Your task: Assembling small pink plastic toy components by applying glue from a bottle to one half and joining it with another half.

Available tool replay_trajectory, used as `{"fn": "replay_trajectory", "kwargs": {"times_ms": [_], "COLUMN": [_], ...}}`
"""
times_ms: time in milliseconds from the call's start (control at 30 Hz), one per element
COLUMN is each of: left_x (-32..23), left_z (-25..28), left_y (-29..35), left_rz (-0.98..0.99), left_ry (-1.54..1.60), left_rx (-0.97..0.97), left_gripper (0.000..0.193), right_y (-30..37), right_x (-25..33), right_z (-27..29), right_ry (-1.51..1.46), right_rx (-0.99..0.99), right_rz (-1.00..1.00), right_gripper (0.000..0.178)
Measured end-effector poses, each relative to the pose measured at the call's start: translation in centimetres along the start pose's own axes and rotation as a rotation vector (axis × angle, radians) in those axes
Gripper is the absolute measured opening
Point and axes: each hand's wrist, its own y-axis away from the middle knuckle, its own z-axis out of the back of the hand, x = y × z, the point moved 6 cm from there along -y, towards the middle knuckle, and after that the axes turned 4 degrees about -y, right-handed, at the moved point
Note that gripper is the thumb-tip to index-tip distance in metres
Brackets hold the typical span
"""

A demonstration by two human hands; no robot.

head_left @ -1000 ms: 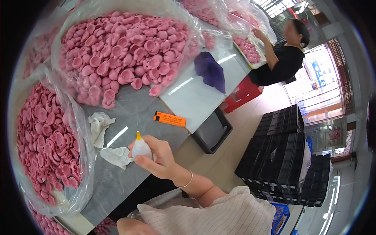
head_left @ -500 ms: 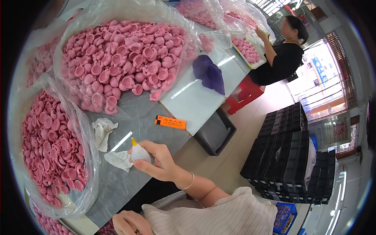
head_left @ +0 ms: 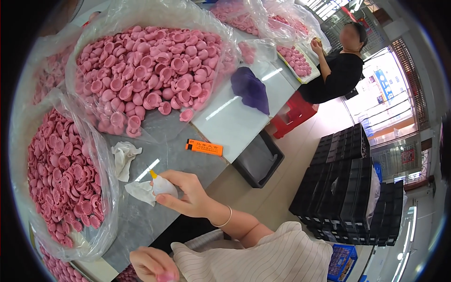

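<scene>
My right hand (head_left: 190,195) is closed around a small white squeeze bottle (head_left: 165,187) with a narrow yellow tip, held over the grey tabletop (head_left: 141,216). The tip points up and to the left. At the lower edge, my left hand (head_left: 152,263) pinches a small pink piece (head_left: 165,276), slightly smeared and partly cut off by the frame. Crumpled white tissue (head_left: 141,191) lies right beside the bottle, and a second tissue (head_left: 124,160) rests farther back. An orange box-shaped packet (head_left: 204,147) sits beyond my right hand.
Clear plastic bags hold heaps of hollow pink pieces (head_left: 145,70) at the back and more pink pieces (head_left: 63,174) at the left. A purple cloth (head_left: 250,89) lies on the table. Black crates (head_left: 329,183) are stacked at right. A co-worker (head_left: 340,70) sits beyond a red stool (head_left: 295,113).
My left hand has risen into fuller view and now shows a pink piece. The bottle has tilted slightly and shifted left. The co-worker's hand has moved nearer their head.
</scene>
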Motion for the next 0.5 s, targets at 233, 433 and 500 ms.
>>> {"fn": "replay_trajectory", "kwargs": {"times_ms": [233, 433, 500], "left_x": [-2.9, -6.0, -3.6], "left_z": [-3.2, -2.3, -3.1], "left_y": [-0.6, 5.0, 4.7], "left_rz": [-0.532, -1.314, -1.461], "left_ry": [-1.398, -1.743, -1.825], "left_rx": [0.380, -0.741, -0.063], "left_gripper": [0.007, 0.024, 0.031], "right_y": [0.2, 0.4, 0.9], "right_x": [0.2, -0.6, -1.6], "right_z": [0.1, -0.9, -0.5], "right_ry": [0.053, 0.020, 0.025], "right_rx": [0.020, 0.016, 0.047], "right_rz": [-0.009, -0.041, -0.093], "right_gripper": [0.026, 0.027, 0.028]}}
